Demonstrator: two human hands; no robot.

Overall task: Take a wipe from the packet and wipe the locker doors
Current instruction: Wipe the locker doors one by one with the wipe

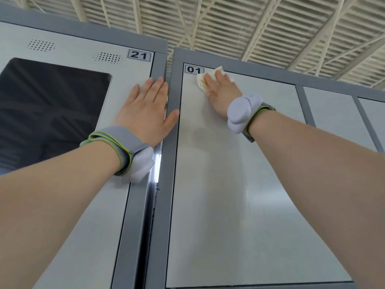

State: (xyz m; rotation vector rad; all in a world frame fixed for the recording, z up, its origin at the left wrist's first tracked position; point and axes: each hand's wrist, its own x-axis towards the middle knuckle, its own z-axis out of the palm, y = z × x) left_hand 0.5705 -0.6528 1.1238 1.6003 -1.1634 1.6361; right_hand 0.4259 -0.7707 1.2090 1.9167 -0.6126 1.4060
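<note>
Slatted ceiling [250, 28] is seen overhead, above two grey locker banks. Door 01 [239, 195], pale grey, is labelled at its top left corner by a number plate [194, 69]. A white wipe [203, 80] is pressed flat against that door's upper left area, just beside the plate, under the right hand [220, 90]; fingers are extended over it, palm down, not curled. The left hand [145, 107] is laid open and flat on the neighbouring panel marked 21 [139, 55], thumb reaching across the frame gap [168, 130]. A dark screen [48, 107] is set in that panel. Grey wrist bands [123, 147] are worn on both arms. No packet is visible.
</note>
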